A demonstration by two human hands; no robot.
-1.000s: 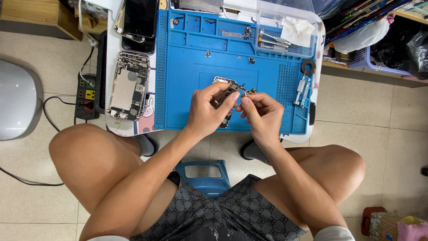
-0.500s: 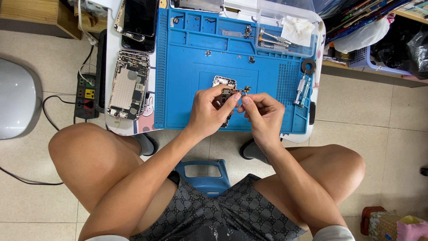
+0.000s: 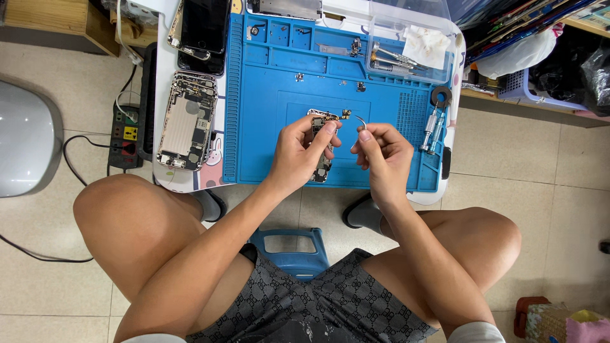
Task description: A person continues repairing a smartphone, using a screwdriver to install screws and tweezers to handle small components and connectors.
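Blue repair mat point(image 3: 267, 95) covers the desk; left hand point(image 3: 304, 152) fingers pinch the phone circuit board point(image 3: 322, 145) steady, right hand point(image 3: 381, 155) fingers grip curved tweezers point(image 3: 359, 130) just beside it.

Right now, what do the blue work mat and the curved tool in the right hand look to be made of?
The blue mat looks like matte silicone or soft rubber: even colour, no glare, moulded compartments and ridges. The curved tool pinched in the right hand looks like bare metal, thin and silvery with a slight shine; probably steel tweezers, though too small to be sure.
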